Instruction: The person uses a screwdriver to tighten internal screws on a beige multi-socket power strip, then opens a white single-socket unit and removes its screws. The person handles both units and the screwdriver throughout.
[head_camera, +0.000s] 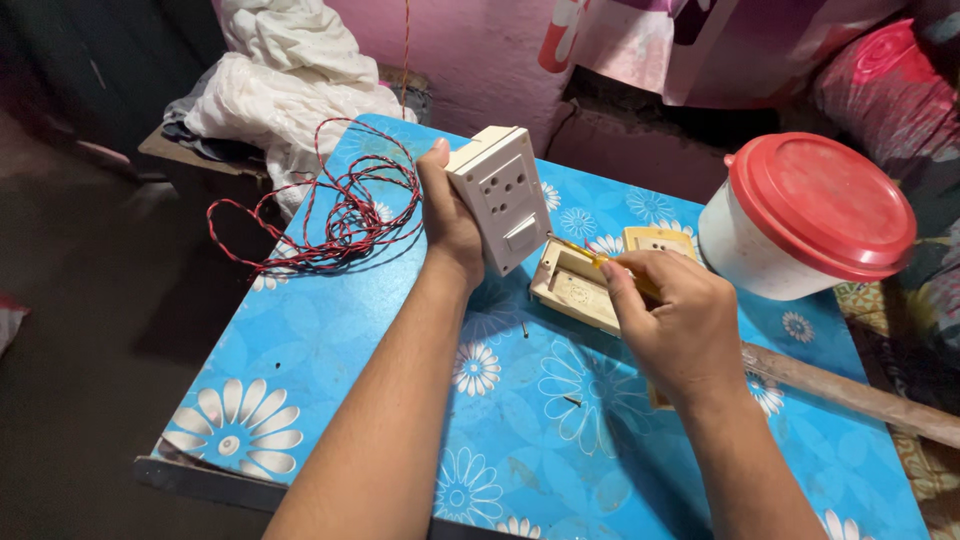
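My left hand (447, 215) grips a white electrical socket-and-switch box (500, 195), held upright above the blue flowered table (330, 350). My right hand (675, 325) holds a thin yellow-handled screwdriver (600, 258), its tip pointing toward the lower edge of the white box. Just under the screwdriver lies a cream-coloured switch plate (572, 290) flat on the table. A second cream socket piece (658, 242) lies beyond it, partly hidden by my right hand.
A tangled red-and-white twisted wire (340, 210) lies at the table's far left. A white tub with a red lid (800, 215) stands at the right. A wooden stick (850, 392) lies along the right edge. White cloth (285, 85) is heaped behind. Small screws (572, 401) lie loose.
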